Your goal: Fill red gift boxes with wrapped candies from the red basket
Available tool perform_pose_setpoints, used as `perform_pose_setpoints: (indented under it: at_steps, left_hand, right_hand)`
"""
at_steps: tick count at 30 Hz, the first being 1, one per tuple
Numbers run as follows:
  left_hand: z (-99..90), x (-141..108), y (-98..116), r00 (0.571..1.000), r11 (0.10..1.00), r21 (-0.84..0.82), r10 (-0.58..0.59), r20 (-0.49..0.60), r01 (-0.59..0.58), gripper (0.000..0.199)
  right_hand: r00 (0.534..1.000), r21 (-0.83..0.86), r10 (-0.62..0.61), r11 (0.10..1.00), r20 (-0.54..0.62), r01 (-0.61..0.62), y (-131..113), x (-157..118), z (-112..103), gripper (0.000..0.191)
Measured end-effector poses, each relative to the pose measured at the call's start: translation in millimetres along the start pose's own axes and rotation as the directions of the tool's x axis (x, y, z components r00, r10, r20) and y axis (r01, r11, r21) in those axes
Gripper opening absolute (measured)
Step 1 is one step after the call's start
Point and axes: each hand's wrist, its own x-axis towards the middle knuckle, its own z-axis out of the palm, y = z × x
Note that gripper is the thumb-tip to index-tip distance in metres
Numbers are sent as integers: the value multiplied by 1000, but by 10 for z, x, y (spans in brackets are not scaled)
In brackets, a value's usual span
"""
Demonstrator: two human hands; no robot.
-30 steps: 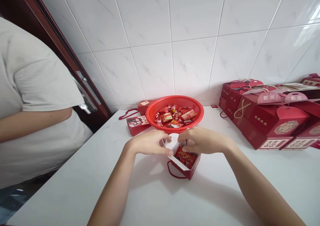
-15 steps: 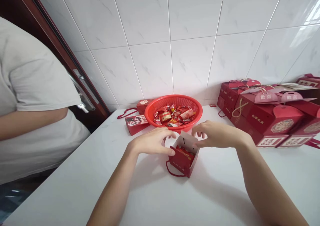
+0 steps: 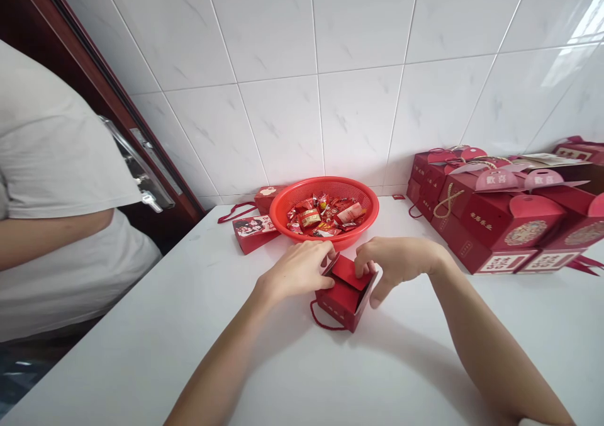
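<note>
Grips the left end of a small red gift box (image 3: 337, 301) in the left hand (image 3: 297, 270), with the thumb pressed to the near top edge and the fingers around the raised left end flap (image 3: 332, 264). Bends the fingers of the right hand (image 3: 404, 262) down onto the red top flap (image 3: 348, 269), with the thumb spread outside the pale right end flap (image 3: 370, 286); cannot tell from this angle of any pinch on that flap. Has the box on the white tabletop (image 3: 189, 350), between the two hands, with a dark gap toward its right end and a dark red rope handle (image 3: 325, 325) looped at its near left side.

Includes, just beyond the box, a red plastic colander (image 3: 276, 209) with wrapped candies (image 3: 325, 215) piled inside. Takes in, at the left of the colander, a flat red box (image 3: 255, 234) printed with cartoon figures, another red box (image 3: 267, 198) behind it and a red ribbon (image 3: 236, 212). Features at right, well apart from the hands, a stack of larger red gift boxes (image 3: 500, 218) with Chinese lettering, round pale medallions and cord handles. Faces marbled white wall tiles (image 3: 283, 124). Shares the left edge with another person (image 3: 56, 143) in a pale short-sleeved shirt, near a dark red door frame (image 3: 89, 67).
</note>
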Motion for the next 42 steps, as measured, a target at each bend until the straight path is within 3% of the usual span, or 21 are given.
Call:
perform_pose_setpoints:
  at_steps: [2, 5, 9, 11, 14, 17, 20, 25, 31, 36, 40, 42]
  left_hand:
    - [2, -10, 10, 999, 999, -17, 50, -6, -50, 17]
    - [20, -34, 5, 996, 996, -39, 79, 36, -78, 26]
    - [62, -58, -7, 993, 997, -60, 62, 105, -56, 44]
    - [93, -57, 10, 994, 998, -67, 29, 109, -21, 43]
    - [144, -28, 47, 995, 998, -55, -12, 99, 17, 31]
    - [178, 32, 44, 992, 993, -98, 80, 98, -71, 26]
    - [181, 85, 1, 979, 976, -160, 165, 118, -145, 30]
    - [147, 68, -24, 978, 989, -140, 69, 197, -41, 46]
    - [131, 24, 10, 974, 989, -150, 40, 223, -7, 50]
    - [130, 43, 12, 977, 980, -197, 11, 212, 31, 48]
    - [165, 49, 19, 982, 972, -227, -12, 188, 55, 47]
    - [199, 47, 35, 992, 976, -214, -6, 123, 33, 43]
  right_hand:
    - [996, -22, 79, 997, -27, -80, -14, 1, -10, 33]
    - [965, -96, 257, 960, -59, -262, -58, 38, -4, 29]
    - [908, -185, 411, 889, -78, -418, -103, 114, 37, 46]
    - [898, -196, 435, 877, -66, -439, -98, 132, 43, 54]
    - [928, -127, 370, 920, -34, -371, -30, 116, 2, 62]
    - [967, 13, 253, 967, -10, -253, 121, 72, -72, 59]
    - [973, 121, 229, 965, 35, -231, 317, 30, -100, 57]
    - [972, 219, 203, 949, 121, -225, 559, -24, 28, 64]
    - [988, 420, 155, 898, -28, -129, 635, -49, 230, 62]
    - [978, 606, 192, 789, -88, -100, 643, -170, 219, 50]
    - [950, 766, 198, 640, -240, 60, 541, -309, 142, 44]
    - [936, 778, 180, 614, -302, 133, 432, -360, 103, 40]
